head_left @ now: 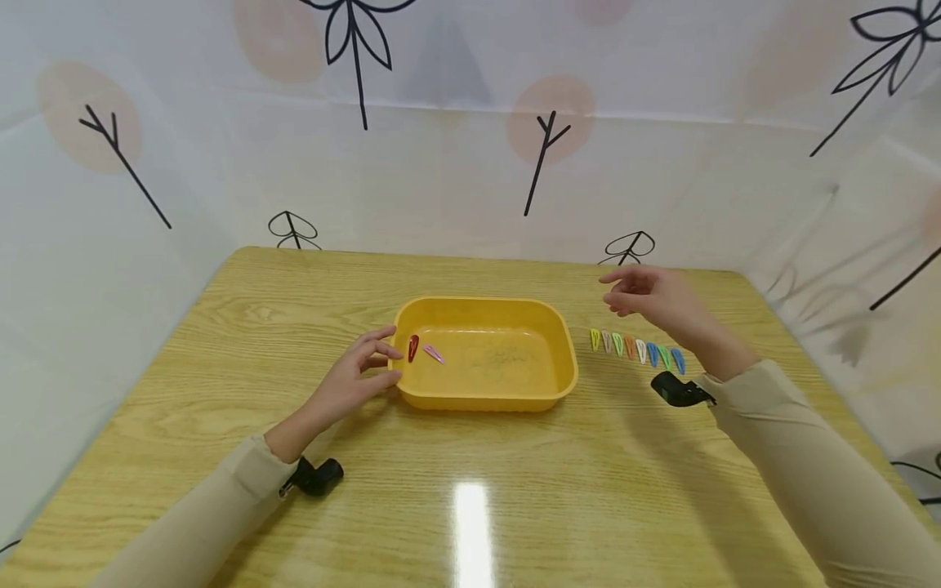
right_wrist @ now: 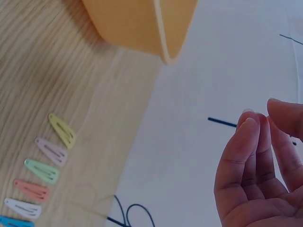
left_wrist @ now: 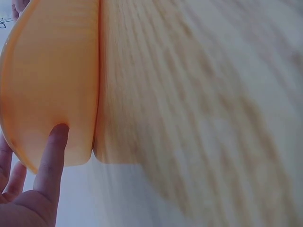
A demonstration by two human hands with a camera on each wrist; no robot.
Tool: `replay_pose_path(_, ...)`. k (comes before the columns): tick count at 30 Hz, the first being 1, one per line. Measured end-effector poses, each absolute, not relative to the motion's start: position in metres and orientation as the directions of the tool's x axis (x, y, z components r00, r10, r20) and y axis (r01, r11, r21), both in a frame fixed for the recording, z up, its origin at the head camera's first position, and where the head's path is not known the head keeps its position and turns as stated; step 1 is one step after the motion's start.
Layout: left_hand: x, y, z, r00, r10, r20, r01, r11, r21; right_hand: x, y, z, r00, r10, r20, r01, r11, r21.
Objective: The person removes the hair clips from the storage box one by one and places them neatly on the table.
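Note:
A yellow plastic tray (head_left: 481,403) stands mid-table with a dark red hair clip (head_left: 413,348) and a pink hair clip (head_left: 434,354) lying inside near its left end. My left hand (head_left: 358,371) touches the tray's left end with nearly straight fingers; in the left wrist view its thumb (left_wrist: 53,158) rests against the outer wall. To the right of the tray, several coloured snap hair clips lie in a slanting row, from a yellow clip (right_wrist: 62,130) to a blue clip (head_left: 678,361). Over the row's far side hovers my right hand (head_left: 654,300), fingers loosely bent, nothing visible between them.
The wooden table (head_left: 353,506) ends at a pale patterned cloth (head_left: 456,163) behind it. Dark wrist cameras hang beneath both sleeves, the right camera (head_left: 680,390) close to the near end of the clip row.

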State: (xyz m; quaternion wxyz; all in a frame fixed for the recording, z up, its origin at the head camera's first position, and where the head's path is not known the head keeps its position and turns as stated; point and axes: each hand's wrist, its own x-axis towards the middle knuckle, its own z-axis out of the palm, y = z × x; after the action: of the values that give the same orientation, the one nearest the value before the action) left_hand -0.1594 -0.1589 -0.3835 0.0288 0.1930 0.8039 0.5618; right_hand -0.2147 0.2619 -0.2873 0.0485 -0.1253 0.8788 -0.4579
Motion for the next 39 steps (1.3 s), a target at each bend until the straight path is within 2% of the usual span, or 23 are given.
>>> replay_pose_path(10,-0.159,-0.160,-0.384,-0.928,0.342,0.146,0.255,0.300,0.919,-0.222,0.238,-0.285,-0.946,-0.325,0.007,-0.190,0.536,-0.823)
replay_pose_path(28,-0.160,-0.160,-0.384,-0.926,0.347,0.147,0.256,0.292,0.922,-0.236,0.194,-0.292,-0.933,-0.359,-0.004,-0.190,0.503,-0.843)
replay_pose_path(39,-0.160,-0.161,-0.385,-0.924,0.352,0.152,0.260,0.284,0.923,-0.247,0.164,-0.298,-0.904,-0.427,-0.037,-0.183,0.464,-0.867)
